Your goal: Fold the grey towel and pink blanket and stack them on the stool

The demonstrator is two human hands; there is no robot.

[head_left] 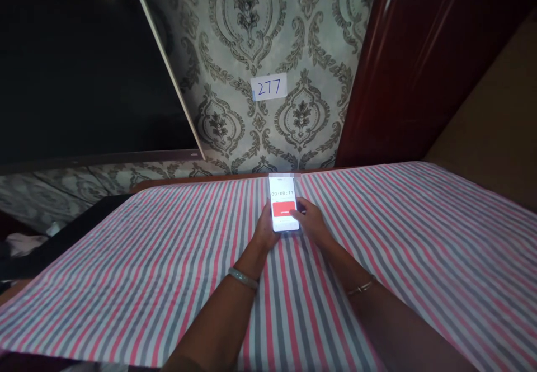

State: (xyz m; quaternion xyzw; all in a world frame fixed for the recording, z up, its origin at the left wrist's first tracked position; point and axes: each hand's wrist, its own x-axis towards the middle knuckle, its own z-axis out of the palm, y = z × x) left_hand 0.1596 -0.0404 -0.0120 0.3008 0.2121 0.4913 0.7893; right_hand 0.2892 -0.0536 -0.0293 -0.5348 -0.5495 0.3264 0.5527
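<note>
A smartphone (284, 194) with a brightly lit screen is held upright over the striped cloth. Its display reads 00:00:11 above a large red button. My left hand (265, 230) is closed around the phone's left edge and lower corner, the fingers mostly hidden behind it. On the other side, my right hand (314, 222) grips the right edge, with the thumb lying over the red button. I cannot tell whether the thumb presses the glass. A pale bangle (243, 278) circles the left wrist and a thin metal bracelet (361, 288) the right.
A pink, grey and white striped cloth (180, 254) covers the table. Behind it, a paper label (269, 86) reading 277 is stuck on patterned wallpaper (247, 19). A large dark television screen (84, 70) stands at the left, and a glossy dark red panel (403, 70) at the right.
</note>
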